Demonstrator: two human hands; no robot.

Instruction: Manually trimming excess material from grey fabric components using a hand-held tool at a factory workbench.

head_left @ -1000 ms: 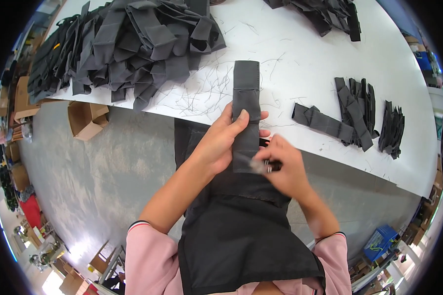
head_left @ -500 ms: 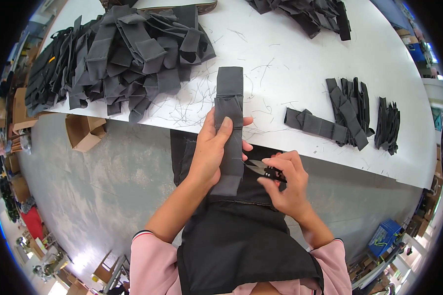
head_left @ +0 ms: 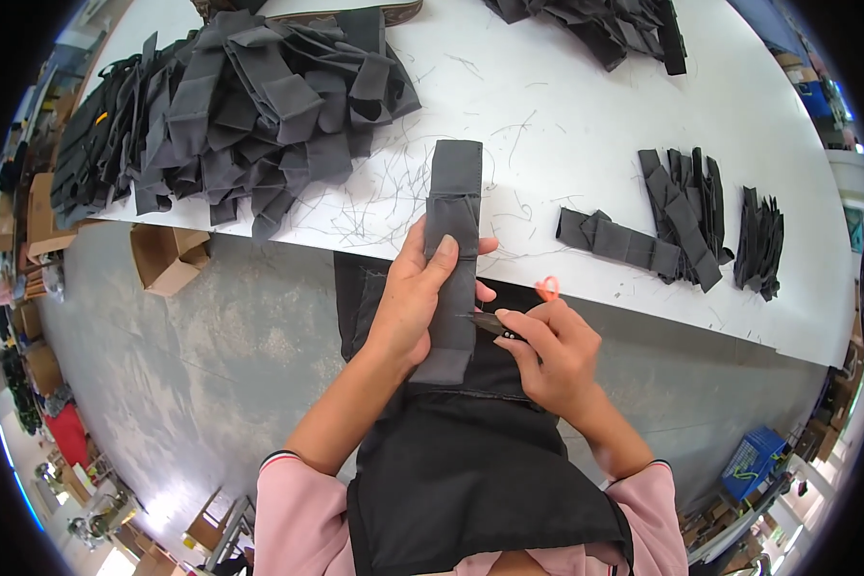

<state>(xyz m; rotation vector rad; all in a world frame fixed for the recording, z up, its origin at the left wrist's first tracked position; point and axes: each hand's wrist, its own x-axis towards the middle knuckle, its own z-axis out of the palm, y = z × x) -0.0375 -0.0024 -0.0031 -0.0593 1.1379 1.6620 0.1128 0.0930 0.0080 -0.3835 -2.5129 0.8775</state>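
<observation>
At the centre of the frame, a dark grey fabric strip (head_left: 459,283) is being gripped by the left hand (head_left: 403,302), its thumb being laid across the front. Just to the right, small dark snips (head_left: 494,324) are being grasped by the right hand (head_left: 562,357), their tip being held at the strip's right edge. At upper left, a heap of similar strips (head_left: 259,106) is being supported by the white table (head_left: 566,115).
</observation>
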